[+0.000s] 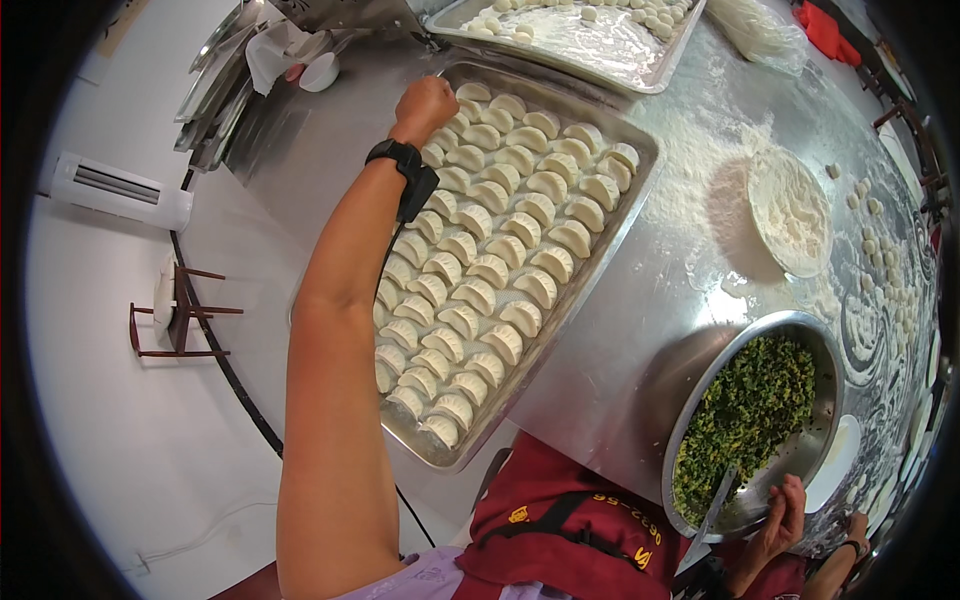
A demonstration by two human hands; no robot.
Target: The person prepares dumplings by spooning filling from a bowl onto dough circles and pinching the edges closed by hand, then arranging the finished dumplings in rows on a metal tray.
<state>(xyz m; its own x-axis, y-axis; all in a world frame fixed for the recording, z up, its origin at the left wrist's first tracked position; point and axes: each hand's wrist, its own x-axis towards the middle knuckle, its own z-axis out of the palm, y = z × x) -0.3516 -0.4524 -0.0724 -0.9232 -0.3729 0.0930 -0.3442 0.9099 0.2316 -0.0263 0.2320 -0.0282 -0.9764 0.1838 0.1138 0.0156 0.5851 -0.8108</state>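
My left hand (426, 107) is closed at the far left edge of a metal tray (637, 187), its fingertips hidden. A black device is strapped to that wrist. Rows of crescent-shaped pleated dumplings (489, 270) lie in the tray, whose near end sticks out past the table edge. My right hand (784, 514), fingers bent, is at the near rim of a steel bowl (679, 442); whether it grips the rim cannot be told. The bowl holds a chopped green and yellow filling (750, 405), with a flat metal spatula (716, 502) leaning over its rim.
A floured tray (555, 56) of dough pieces sits beyond. A round container of flour (791, 210), small dough pieces (885, 259) and a white plate (836, 465) are on the right. A co-worker's hand (857, 529) is near the plate. Stacked trays (217, 90) stand far left.
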